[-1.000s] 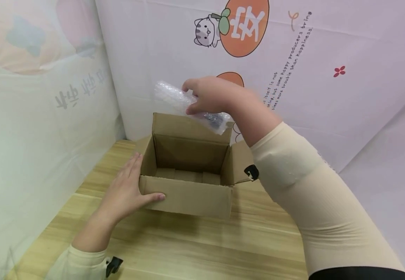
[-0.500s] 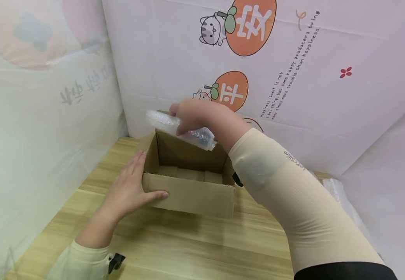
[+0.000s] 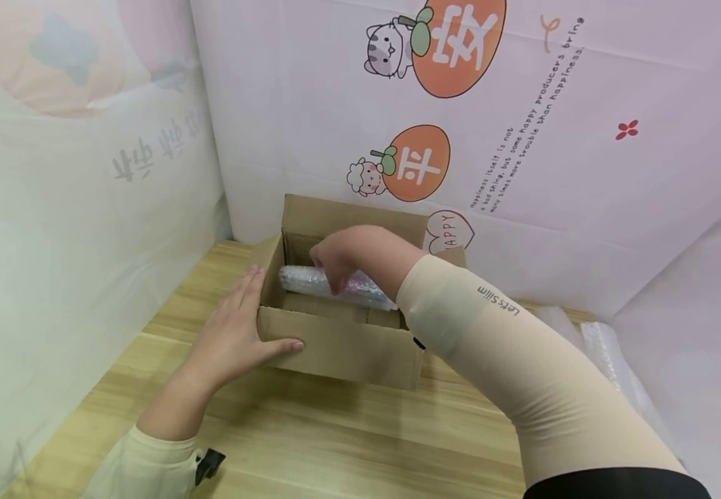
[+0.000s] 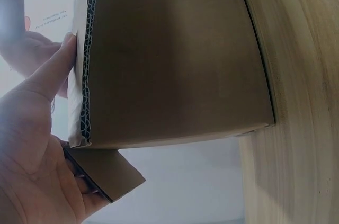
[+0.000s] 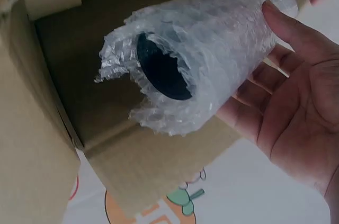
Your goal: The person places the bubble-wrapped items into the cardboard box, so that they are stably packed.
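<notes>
An open-topped cardboard box point(image 3: 335, 353) stands on the wooden table in the head view. My left hand point(image 3: 226, 333) rests at its near left corner, fingers along the left side and thumb flat on the front flap. In the left wrist view, that thumb lies along the edge of the box's flap and the fingers reach behind a side flap point(image 4: 108, 173). Inside the box, my right hand point(image 3: 348, 253) grips a bubble-wrapped cylinder point(image 3: 304, 279), lying crosswise. The right wrist view shows the cylinder's dark round end point(image 5: 161, 68) through the torn-edged wrap, with thumb and fingers around its far part.
Clear bubble wrap point(image 3: 603, 346) lies at the right of the table point(image 3: 335, 436), partly behind my right arm. The box's back flap point(image 3: 348, 211) stands up near the printed cloth point(image 3: 310, 104) behind. Another cloth point(image 3: 86, 242) hangs at the left.
My right hand has carried the bubble-wrapped cylinder down from above the back flap into the box. My left hand has stayed at the box corner. The head view has shifted slightly.
</notes>
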`<state>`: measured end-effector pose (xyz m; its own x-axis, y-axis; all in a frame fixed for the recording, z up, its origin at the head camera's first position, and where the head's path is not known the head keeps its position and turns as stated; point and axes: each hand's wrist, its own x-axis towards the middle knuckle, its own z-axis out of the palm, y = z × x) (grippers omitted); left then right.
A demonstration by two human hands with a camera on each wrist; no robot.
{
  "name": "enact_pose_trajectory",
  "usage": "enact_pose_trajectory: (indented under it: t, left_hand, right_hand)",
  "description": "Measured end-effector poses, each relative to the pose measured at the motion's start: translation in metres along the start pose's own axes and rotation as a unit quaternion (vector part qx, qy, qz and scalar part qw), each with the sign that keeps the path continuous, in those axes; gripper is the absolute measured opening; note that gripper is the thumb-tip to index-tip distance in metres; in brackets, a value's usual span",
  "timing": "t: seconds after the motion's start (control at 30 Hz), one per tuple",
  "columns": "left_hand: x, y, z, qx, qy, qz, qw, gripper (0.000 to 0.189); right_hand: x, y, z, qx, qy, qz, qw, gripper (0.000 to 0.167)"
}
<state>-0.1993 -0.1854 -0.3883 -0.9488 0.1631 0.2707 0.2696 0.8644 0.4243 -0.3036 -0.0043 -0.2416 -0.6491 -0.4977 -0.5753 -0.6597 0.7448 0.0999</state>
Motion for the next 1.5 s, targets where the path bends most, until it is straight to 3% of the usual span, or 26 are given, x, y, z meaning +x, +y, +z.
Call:
enact_pose_trajectory:
  t: [0.17, 0.5, 1.0, 1.33, 1.5]
  left_hand:
    - [0.001, -0.001, -0.001, 0.000, 0.002, 0.001, 1.0000, 0.135]
    - [0.004, 0.001, -0.001, 0.000, 0.000, -0.001, 1.0000, 0.134]
    - [0.004, 0.004, 0.002, 0.014, 0.001, 0.007, 0.9999, 0.136]
    - [0.004, 0.002, 0.001, 0.006, 0.007, 0.004, 1.0000, 0.134]
    - [0.003, -0.001, 0.001, 0.005, 0.003, -0.004, 1.0000, 0.134]
  right_hand:
    - [0.011, -0.008, 0.010, -0.021, -0.015, -0.013, 0.9996, 0.042]
    - [0.030, -0.014, 0.022, 0.005, -0.025, -0.028, 0.9993, 0.035]
    - [0.047, 0.003, 0.021, 0.006, -0.046, -0.024, 0.9986, 0.046]
    - [0.054, 0.002, 0.024, 0.056, -0.080, -0.016, 0.9951, 0.045]
    - [0.054, 0.003, 0.021, 0.070, -0.068, -0.017, 0.9951, 0.047]
